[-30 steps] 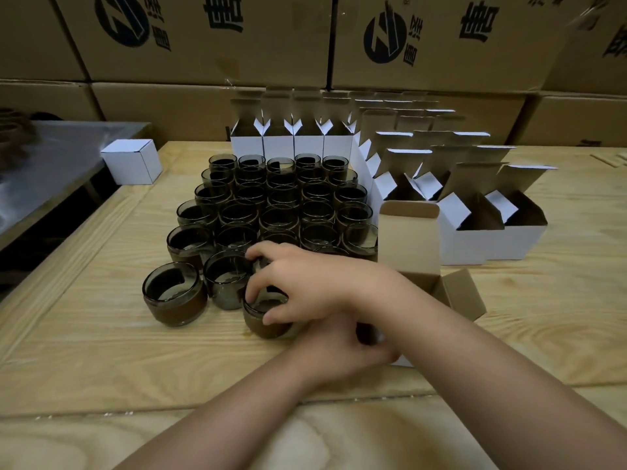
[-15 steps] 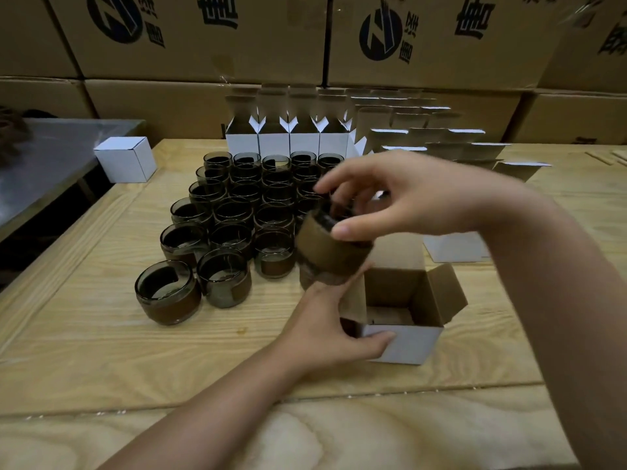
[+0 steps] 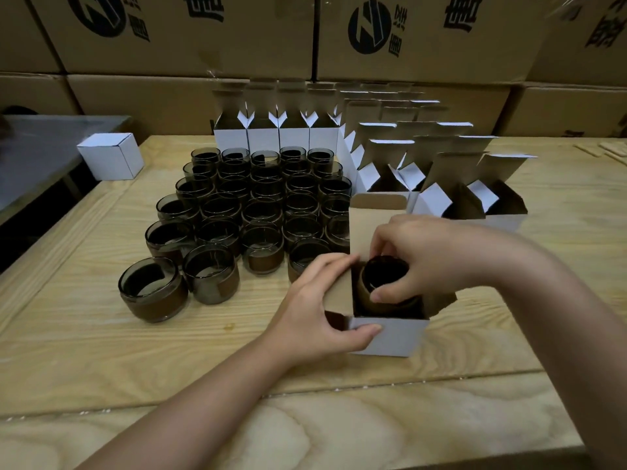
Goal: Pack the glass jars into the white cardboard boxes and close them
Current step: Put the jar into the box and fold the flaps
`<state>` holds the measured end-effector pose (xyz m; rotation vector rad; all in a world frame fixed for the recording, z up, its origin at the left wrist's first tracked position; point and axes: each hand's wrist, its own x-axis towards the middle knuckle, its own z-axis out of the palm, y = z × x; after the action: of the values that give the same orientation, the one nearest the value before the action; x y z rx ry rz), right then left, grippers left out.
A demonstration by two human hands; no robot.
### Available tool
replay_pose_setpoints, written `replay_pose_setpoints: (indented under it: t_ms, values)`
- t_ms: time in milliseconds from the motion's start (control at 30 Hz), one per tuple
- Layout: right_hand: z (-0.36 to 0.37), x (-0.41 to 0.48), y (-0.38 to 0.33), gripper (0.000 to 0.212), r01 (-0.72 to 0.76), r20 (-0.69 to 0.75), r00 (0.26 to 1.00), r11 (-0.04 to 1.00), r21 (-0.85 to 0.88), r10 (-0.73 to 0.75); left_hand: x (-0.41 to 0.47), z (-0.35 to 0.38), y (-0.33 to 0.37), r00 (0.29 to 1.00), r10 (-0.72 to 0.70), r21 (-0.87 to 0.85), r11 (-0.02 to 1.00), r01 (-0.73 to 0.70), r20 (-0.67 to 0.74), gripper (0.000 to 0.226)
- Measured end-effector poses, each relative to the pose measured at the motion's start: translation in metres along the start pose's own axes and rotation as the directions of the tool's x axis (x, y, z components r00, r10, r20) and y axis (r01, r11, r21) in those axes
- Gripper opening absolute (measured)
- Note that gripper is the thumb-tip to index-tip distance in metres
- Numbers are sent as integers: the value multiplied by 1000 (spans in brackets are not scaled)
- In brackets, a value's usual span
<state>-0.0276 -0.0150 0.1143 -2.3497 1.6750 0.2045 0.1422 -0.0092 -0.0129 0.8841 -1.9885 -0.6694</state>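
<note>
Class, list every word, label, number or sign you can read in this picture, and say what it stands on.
Brown cartons: round dark logo and large dark characters, cut off at the top, unreadable.
White cardboard boxes: no print visible.
Glass jars: brown bands, no text visible.

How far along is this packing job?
Barely started, it seems. One closed white box sits at the table's left edge. The right hand holds a jar partly inside an open box that the left hand grips. Many unpacked jars and rows of empty open boxes wait behind.
</note>
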Motion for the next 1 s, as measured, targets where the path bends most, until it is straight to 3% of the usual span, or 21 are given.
replay_pose_setpoints:
  t_ms: [300,367,433,467,533,567,600,633,700,767,900,1000]
  values:
    - [23,3,-18,53,-10,-99,995,999,-54,5,0,1,1,1000,9,-26,1000,-9,-7,85]
    - [21,-3,-10,55,-36,-110,993,999,1,36,0,1,-1,1000,10,-16,1000,-10,-4,86]
    - [23,-9,2,50,-23,-257,965,989,144,60,-1,2,-3,1000,13,-7,1000,-13,-4,86]
    - [26,-12,9,39,55,-412,909,966,253,56,-1,2,-4,1000,14,-4,1000,-14,-1,86]
    - [34,-13,25,10,340,-719,686,823,455,114,-1,2,-5,1000,15,0,1000,-15,1,85]
    - [42,-12,33,22,489,-787,588,691,532,190,-1,2,-5,1000,14,-1,1000,-14,0,84]
    - [52,-11,39,33,610,-796,544,527,592,265,-2,2,-6,1000,13,-4,1000,-13,-2,84]
    - [62,-10,43,39,680,-769,550,360,639,326,-2,2,-7,1000,12,-5,1000,-12,-4,84]
    - [83,-5,46,41,686,-666,647,97,721,371,-2,3,-8,1000,10,-7,1000,-10,-9,85]
    - [101,-2,46,48,599,-559,755,-14,800,343,-2,3,-8,1000,2,-23,1000,-2,-18,89]
    - [114,7,32,43,490,-519,824,175,854,225,-3,4,-7,997,19,-97,995,-27,-79,100]
    - [117,10,26,39,481,-506,839,162,861,200,-3,8,-6,982,99,-187,974,-129,-161,91]
